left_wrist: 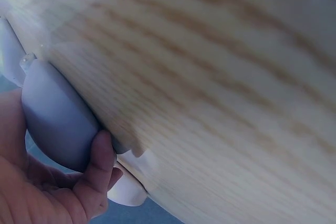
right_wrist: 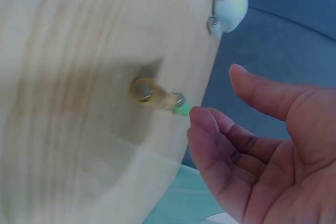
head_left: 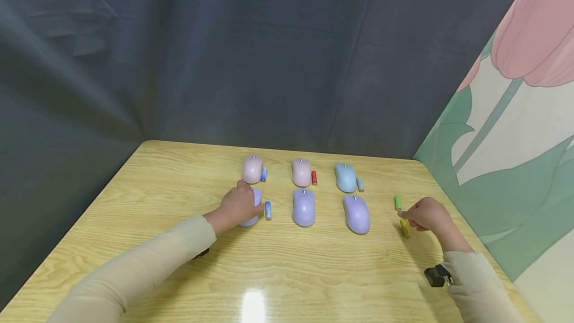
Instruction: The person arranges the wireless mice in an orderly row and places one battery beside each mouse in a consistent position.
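My left hand point(head_left: 237, 204) grips a purple computer mouse point(left_wrist: 60, 114) at the front left of the group, fingers and thumb on its sides. A blue battery point(head_left: 268, 210) lies just right of that mouse. On the right side of the table, my right hand point(head_left: 428, 214) hovers beside a yellow battery point(head_left: 405, 229) and a green battery point(head_left: 397, 202). In the right wrist view its thumb stands apart from loosely bent fingers point(right_wrist: 210, 145), with nothing between them.
Two more purple mice point(head_left: 304, 208) stand in the front row. Behind are two pinkish mice point(head_left: 253, 169) and a light blue mouse point(head_left: 346, 178), with a blue battery point(head_left: 264, 174), a red battery point(head_left: 314, 178) and a grey-blue battery point(head_left: 360, 184). A dark curtain point(head_left: 269, 64) hangs behind the table.
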Demonstrator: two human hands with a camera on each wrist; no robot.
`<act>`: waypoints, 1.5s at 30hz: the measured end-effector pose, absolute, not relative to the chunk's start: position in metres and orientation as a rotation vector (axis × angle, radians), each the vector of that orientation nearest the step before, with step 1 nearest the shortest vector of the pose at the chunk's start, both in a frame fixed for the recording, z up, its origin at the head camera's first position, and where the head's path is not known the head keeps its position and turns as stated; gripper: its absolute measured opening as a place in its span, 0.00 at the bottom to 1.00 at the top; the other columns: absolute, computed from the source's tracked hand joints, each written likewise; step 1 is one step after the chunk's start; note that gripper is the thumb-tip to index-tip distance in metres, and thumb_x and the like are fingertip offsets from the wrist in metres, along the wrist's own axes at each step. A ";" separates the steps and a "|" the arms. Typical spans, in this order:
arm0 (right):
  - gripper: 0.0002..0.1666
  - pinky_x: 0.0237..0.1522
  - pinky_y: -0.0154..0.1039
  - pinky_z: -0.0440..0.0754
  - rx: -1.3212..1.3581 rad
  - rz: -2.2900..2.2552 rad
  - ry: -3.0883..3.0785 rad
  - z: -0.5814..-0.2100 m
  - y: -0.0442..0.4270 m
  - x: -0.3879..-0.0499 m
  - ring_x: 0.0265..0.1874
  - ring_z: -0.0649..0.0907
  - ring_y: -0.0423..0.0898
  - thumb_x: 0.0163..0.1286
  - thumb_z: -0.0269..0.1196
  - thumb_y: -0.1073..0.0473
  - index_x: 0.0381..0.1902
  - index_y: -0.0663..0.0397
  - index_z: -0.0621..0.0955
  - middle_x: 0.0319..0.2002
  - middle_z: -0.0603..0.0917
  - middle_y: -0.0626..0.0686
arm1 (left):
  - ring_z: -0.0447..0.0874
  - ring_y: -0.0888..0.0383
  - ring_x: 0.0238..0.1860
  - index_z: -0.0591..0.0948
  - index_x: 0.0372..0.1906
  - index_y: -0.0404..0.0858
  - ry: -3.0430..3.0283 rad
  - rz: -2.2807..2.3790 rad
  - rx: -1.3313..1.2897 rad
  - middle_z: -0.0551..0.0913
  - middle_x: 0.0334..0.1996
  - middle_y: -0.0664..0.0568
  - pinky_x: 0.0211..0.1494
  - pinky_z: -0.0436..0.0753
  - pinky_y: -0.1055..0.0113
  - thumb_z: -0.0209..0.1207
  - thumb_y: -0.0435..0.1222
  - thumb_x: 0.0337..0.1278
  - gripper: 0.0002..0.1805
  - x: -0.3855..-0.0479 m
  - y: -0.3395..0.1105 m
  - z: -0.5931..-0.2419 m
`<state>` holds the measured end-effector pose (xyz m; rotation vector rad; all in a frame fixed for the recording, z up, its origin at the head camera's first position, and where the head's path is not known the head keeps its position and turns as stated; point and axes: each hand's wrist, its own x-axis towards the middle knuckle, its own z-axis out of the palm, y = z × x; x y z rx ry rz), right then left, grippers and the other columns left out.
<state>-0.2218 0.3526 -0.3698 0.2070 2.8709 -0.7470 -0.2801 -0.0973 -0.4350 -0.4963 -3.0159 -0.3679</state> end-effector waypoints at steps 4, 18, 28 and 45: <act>0.23 0.26 0.43 0.78 0.215 -0.770 2.850 -0.377 0.359 -0.220 0.12 0.72 0.42 0.66 0.64 0.55 0.12 0.58 0.77 0.11 0.74 0.48 | 0.75 0.53 0.21 0.76 0.33 0.22 -3.025 -0.373 -0.489 0.69 0.31 0.40 0.21 0.77 0.63 0.61 0.51 0.56 0.30 -0.281 -0.098 -0.435; 0.22 0.21 0.37 0.76 0.290 -0.782 2.835 -0.397 0.366 -0.225 0.12 0.72 0.41 0.63 0.66 0.55 0.13 0.62 0.76 0.11 0.73 0.49 | 0.75 0.53 0.21 0.77 0.30 0.23 -3.035 -0.331 -0.492 0.69 0.31 0.40 0.21 0.78 0.62 0.60 0.51 0.57 0.29 -0.280 -0.098 -0.435; 0.21 0.21 0.36 0.74 0.285 -0.723 2.863 -0.401 0.367 -0.227 0.14 0.73 0.42 0.63 0.66 0.55 0.15 0.60 0.76 0.13 0.74 0.49 | 0.75 0.52 0.21 0.78 0.30 0.23 -3.026 -0.357 -0.497 0.70 0.31 0.39 0.22 0.78 0.61 0.60 0.50 0.57 0.28 -0.280 -0.098 -0.433; 0.17 0.23 0.38 0.78 0.350 -0.790 2.862 -0.407 0.363 -0.227 0.17 0.75 0.45 0.62 0.66 0.58 0.18 0.62 0.76 0.15 0.75 0.51 | 0.74 0.53 0.21 0.78 0.29 0.25 -3.018 -0.316 -0.544 0.71 0.32 0.39 0.22 0.78 0.62 0.59 0.51 0.58 0.28 -0.280 -0.098 -0.432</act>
